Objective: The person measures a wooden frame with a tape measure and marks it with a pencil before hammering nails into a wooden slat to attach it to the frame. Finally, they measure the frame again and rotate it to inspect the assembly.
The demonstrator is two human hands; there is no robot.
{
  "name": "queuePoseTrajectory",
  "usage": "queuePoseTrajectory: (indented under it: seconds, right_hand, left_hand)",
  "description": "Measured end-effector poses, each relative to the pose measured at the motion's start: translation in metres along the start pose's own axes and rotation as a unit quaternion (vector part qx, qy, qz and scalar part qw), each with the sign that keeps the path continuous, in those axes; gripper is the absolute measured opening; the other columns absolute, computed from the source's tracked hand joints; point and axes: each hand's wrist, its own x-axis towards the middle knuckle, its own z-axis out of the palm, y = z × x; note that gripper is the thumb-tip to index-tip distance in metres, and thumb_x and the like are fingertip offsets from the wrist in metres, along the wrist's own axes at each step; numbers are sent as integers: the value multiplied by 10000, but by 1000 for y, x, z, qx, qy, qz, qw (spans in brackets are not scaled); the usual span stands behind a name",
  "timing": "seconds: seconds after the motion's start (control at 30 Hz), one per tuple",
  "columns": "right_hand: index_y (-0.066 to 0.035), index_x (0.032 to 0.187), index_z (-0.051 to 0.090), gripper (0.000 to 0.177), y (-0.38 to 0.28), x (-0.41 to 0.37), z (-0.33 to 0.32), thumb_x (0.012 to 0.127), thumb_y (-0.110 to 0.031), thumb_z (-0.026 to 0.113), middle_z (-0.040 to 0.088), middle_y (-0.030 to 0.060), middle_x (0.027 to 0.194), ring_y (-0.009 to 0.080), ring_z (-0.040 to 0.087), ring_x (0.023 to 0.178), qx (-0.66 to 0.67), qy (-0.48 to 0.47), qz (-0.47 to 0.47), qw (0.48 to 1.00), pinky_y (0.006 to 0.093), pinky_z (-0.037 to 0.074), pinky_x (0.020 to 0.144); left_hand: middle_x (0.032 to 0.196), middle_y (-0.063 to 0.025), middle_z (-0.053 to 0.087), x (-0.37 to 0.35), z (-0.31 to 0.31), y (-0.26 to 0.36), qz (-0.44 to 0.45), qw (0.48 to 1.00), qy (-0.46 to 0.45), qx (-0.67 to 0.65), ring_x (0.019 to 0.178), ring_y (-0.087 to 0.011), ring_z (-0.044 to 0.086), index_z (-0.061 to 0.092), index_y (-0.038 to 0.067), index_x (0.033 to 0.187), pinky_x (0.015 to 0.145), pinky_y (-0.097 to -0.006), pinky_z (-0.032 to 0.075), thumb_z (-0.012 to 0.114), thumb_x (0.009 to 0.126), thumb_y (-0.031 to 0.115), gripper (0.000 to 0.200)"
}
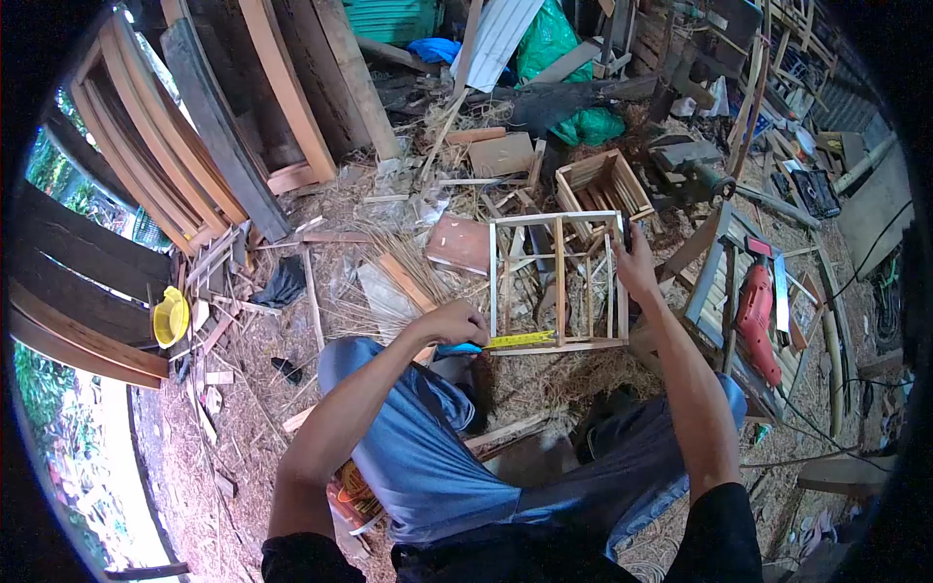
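The left hand (455,321) is closed on a blue-cased tape measure (459,348); slack fingers could skew its yellow blade (521,340). The pale rectangular wooden frame (559,277) spans rightward, right hand (637,264) curled round its side; uneven pull could tilt it.

Daylight enters hard from the left, where the opening (102,457) burns out to white — its greenery (49,379) washed pale and bluish. The shavings-covered ground (233,437) nearby takes a pinkish-violet glare, while the upper background sinks into dim shade and the sleeves (714,534) go almost black. Wide-angle distortion bows the leaning planks (146,117) near the rim — black surrounds the round view. The centre looks fairly sharp; the markings on the yellow tape (521,340) are too small to read.
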Motion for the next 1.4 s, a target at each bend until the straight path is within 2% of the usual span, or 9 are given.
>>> queuePoseTrajectory:
  seconds: [0.17, 0.63, 0.83, 0.93, 0.97, 1.03, 1.23, 1.3, 1.4]
  right_hand:
    - [32, 1344, 375, 524, -21, -6, -11, 891, -146, 571, 481, 237, 1308, 329, 458, 1230, 7, -22, 48, 999, 366, 347, 1008]
    - [31, 1340, 360, 530, -14, -7, -10, 891, -163, 563, 517, 247, 1256, 355, 507, 1164, -17, -10, 22, 1000, 388, 382, 966]
    - [-29, 1283, 429, 440, 10, 4, 2, 894, -172, 575, 588, 192, 1076, 300, 576, 966, -56, 29, -18, 998, 374, 428, 850]
    - [-40, 1250, 451, 412, -12, -5, -11, 895, -196, 590, 596, 164, 1032, 262, 578, 917, -20, -11, 5, 1000, 366, 436, 820]
    - [3, 1229, 456, 422, -10, -5, -10, 885, -207, 582, 583, 249, 1120, 409, 550, 1066, -4, 3, -10, 1000, 438, 429, 876]
    - [7, 1237, 444, 448, -9, -3, -15, 880, -221, 588, 584, 264, 1104, 426, 552, 1050, 18, -4, -4, 1000, 438, 434, 871]
    - [25, 1158, 467, 304, -7, 0, -35, 869, -66, 496, 573, 298, 1012, 459, 552, 956, -34, 51, -16, 998, 483, 438, 830]
    - [26, 1103, 496, 246, -17, -7, -45, 874, -62, 490, 590, 260, 968, 408, 593, 856, -83, 140, -38, 986, 450, 461, 793]
    - [16, 1089, 529, 382, -67, -27, -75, 913, -323, 523, 604, 134, 931, 227, 588, 739, 164, -4, 70, 984, 344, 481, 684]
  left_hand:
    - [642, -26, 647, 5, 2, -5, 1, 1000, -11, 20, 578, -88, 544, 709, 3, 788, 543, -278, 444, 701, 701, 187, 204]
    - [655, -33, 653, 8, 7, 0, -40, 997, -11, 61, 588, -97, 561, 720, 23, 804, 551, -281, 456, 706, 686, 207, 219]
    - [642, -70, 650, 13, 1, -13, 2, 999, -2, 48, 559, -141, 571, 722, 35, 811, 536, -307, 457, 693, 646, 225, 253]
    - [677, -79, 651, 8, -29, -17, -1, 995, 85, 49, 632, -142, 604, 684, 8, 769, 600, -316, 481, 645, 699, 205, 213]
    - [677, -79, 651, 7, -34, -17, 4, 995, 85, 49, 632, -142, 604, 684, 8, 769, 600, -316, 481, 645, 699, 205, 213]
    - [710, -65, 641, 5, -40, -5, -44, 977, 209, 13, 639, -132, 616, 648, -3, 780, 579, -280, 488, 623, 757, 119, 127]
    - [793, -103, 613, 18, -33, 23, 79, 914, 320, -237, 604, -164, 617, 523, -12, 1092, 550, -277, 513, 581, 851, 184, 316]
    - [807, -95, 602, 36, -35, 35, 120, 891, 382, -214, 615, -161, 610, 512, -18, 1108, 552, -273, 508, 582, 898, 278, 370]
    - [840, -97, 580, 45, -13, 126, 158, 867, 332, -335, 651, -158, 602, 488, -4, 1053, 566, -278, 503, 532, 933, 396, 420]
